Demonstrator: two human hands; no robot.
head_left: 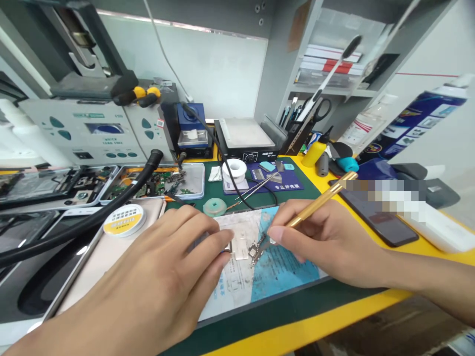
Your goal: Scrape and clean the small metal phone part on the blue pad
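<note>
- head view – l. hand (159, 277) comes in from the lower left, palm down, fingers stretched out and not curled round anything; fingertips (221, 243) rest on the left edge of a small metal plate (241, 248)
- metal plate lies flat on the pale part of the work sheet (276, 269), mid-bench, between the two hands
- r. hand (328, 242) comes in from the right, thumb and fingers pinched tight on a gold tool (321, 199), held like a pen
- gold tool slants up and to the right; its working end points down-left at a small metal part (256, 250) just beside the plate's right edge – can't tell if the tip touches it, fingers cover the tip
- work sheet is half white, half blue, stained, and lies on a green mat (297, 296) over the yellow bench top (334, 321)
- behind the hands: teal disc (214, 206), white solder spool (236, 171), tweezers (260, 185)
- left side: round tin w/ yellow label (124, 220), black hose (107, 210) across it, parts tray (195, 180)
- right side: dark phone (374, 215) near the r. wrist, yellow bottle (313, 151) further back
- back row: hot plate (247, 136), blue stand (191, 123)
</note>
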